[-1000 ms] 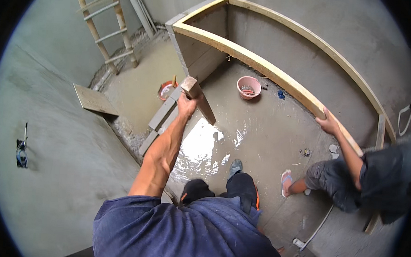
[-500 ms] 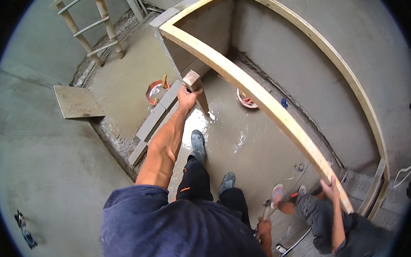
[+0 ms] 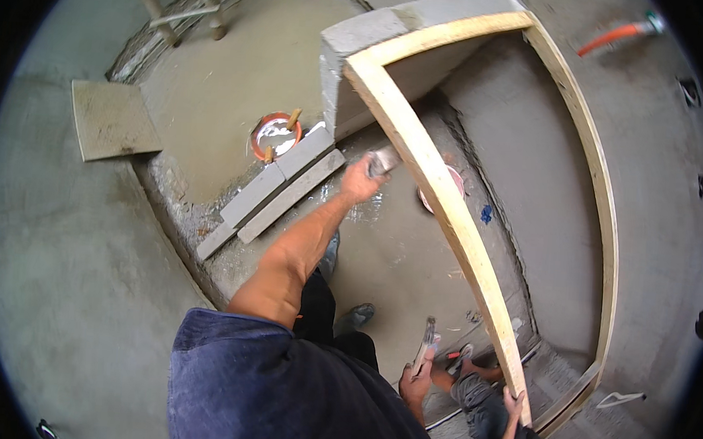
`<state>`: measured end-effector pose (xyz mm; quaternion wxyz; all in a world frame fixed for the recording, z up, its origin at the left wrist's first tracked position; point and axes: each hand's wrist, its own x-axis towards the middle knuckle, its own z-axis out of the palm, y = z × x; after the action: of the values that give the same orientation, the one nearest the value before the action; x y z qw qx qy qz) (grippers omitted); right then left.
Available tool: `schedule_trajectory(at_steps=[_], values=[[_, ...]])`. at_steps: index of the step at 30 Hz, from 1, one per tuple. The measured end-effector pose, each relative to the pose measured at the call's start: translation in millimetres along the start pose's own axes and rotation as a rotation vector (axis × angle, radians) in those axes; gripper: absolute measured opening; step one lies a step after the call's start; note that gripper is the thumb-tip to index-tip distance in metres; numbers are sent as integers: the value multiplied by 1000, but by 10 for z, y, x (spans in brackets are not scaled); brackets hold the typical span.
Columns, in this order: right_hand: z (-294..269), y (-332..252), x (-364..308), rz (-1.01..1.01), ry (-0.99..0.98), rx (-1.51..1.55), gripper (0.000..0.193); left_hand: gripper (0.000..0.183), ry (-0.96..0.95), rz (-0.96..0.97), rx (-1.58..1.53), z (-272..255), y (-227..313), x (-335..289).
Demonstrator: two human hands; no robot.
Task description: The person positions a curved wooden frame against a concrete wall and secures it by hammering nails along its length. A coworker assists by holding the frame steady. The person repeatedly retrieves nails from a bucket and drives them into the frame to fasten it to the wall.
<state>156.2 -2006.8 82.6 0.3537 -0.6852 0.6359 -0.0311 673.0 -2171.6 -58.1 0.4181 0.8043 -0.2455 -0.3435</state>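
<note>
My left hand is closed round the upper end of a piece of timber, slightly blurred, between the long low blocks and the wooden frame. Low on the right, my right hand grips a hammer by its handle, head pointing away from me. The pale wooden frame rests at its far end on a grey block wall and runs back toward a co-worker at lower right. That person's hand is on the frame's near end.
Long grey blocks lie left of my arm, beside an orange-rimmed bucket with wooden pieces in it. A second bucket stands partly behind the frame. The floor looks wet. A square board and ladder are at left.
My view has swung round. My left hand has moved the timber from the block wall's near end toward the frame's long rail. My right hand has raised the hammer forward.
</note>
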Motion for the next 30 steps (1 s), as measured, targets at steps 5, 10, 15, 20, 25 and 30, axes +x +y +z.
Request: schedule_trajectory(at_steps=[5,10,15,20,25,30], values=[[335,-743,1228,-101,-88,63,34,64,-45,208,1,252,-268,-511],[771,-1735,2176,-595,34,21,67,71,-125,327,23,577,-558,-1028],[884,-2073,2283,-789,13,-157,66,78,-186,427,-24,751,-631,-1186],[790,-1528,2451,-774,60,-125,47,79,-199,579,49,728,-1683,-605],[524,-899,2630,-922,90,-242,50,81,145,-143,1045,486,-3411,559],[376,-507,2652,-849,106,-298,69,87,128,-416,928,509,-4162,733]])
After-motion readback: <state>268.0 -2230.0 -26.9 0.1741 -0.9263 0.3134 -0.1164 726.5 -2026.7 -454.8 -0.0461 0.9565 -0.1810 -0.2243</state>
